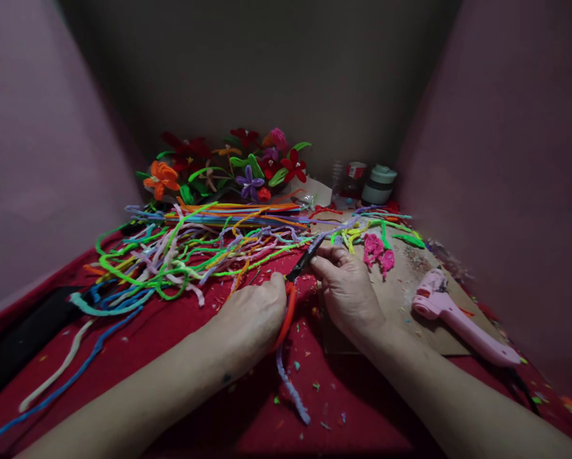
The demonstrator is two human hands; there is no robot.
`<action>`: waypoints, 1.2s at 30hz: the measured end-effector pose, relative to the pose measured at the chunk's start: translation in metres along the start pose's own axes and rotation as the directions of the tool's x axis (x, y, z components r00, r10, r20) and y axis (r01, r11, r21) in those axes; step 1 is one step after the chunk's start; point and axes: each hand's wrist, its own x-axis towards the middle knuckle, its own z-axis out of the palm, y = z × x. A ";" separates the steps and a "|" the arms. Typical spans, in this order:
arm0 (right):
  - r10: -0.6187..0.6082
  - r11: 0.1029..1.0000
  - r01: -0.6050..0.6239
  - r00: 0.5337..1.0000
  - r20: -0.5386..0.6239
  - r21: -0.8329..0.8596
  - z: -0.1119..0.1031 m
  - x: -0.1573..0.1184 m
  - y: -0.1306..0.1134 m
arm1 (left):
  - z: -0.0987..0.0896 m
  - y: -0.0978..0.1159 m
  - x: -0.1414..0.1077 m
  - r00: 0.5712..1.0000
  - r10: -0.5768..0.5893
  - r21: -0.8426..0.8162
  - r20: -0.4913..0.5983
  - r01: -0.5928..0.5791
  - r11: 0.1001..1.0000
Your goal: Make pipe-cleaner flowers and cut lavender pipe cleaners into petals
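Observation:
Near the middle of the red cloth, my left hand [261,309] is closed around the orange-red handles of a tool with dark jaws [303,260], which looks like scissors or pliers. The jaws point up and to the right. My right hand [347,290] is pinched beside the jaws, at a thin purple fuzzy stem [336,228] that runs up and to the right. A lilac fuzzy stem end [293,389] hangs below my left hand. The fingertips of my right hand are partly hidden by the tool and its own knuckles.
A tangle of colored fuzzy stems [171,255] covers the left. Fuzzy flowers [250,182] stand behind. On the right, cardboard [395,331] carries a pink glue gun [458,319] and pink fuzzy pieces [377,254]. A lidded cup [379,185] stands at the back.

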 end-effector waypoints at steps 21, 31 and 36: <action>0.300 0.933 -0.269 0.948 -0.105 0.239 -0.010 0.018 -0.026 | 0.001 -0.006 -0.002 0.999 0.016 0.004 -0.032 -0.016 1.000; 0.251 0.947 -0.218 0.961 -0.120 0.234 -0.012 0.019 -0.024 | 0.007 -0.011 -0.002 0.996 0.004 0.020 -0.090 -0.003 1.000; 0.222 0.955 -0.177 0.959 -0.177 0.239 -0.016 0.023 -0.023 | 0.005 -0.017 0.002 0.989 -0.029 -0.027 -0.143 0.025 0.999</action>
